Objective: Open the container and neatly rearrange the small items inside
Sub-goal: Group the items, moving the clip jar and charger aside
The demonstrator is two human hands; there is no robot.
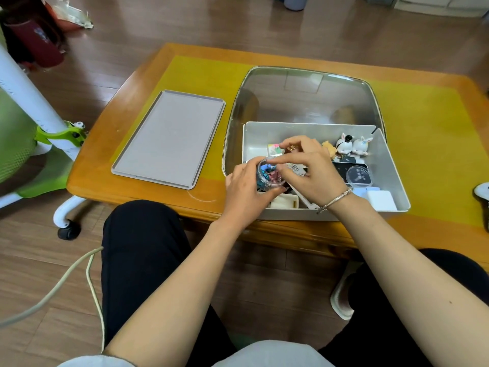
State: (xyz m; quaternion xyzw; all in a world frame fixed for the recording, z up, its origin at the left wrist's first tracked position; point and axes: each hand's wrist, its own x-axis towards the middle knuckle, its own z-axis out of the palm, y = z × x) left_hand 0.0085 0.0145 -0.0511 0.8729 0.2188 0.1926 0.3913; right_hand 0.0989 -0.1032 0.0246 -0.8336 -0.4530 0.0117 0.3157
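The open white plastic container [391, 165] sits on the tabletop's [132, 102] near edge, its clear lid [304, 94] raised behind. Left hand [244, 189] fingers curl around a small clear round jar of coloured clips [270, 174]; right hand [309, 172] fingers pinch at its rim. A flat grey tray [169, 136] lies left, bare tabletop between. Writing on a clear round lid [358, 176] is illegible.

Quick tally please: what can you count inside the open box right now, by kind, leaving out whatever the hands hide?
Rabbit figurines: 2
Bear charm: 1
Round clear jars: 2, one with clips held by the left hand, one with a dark label
White blocks: 2
Total: 7 countable; more lie hidden under the hands.
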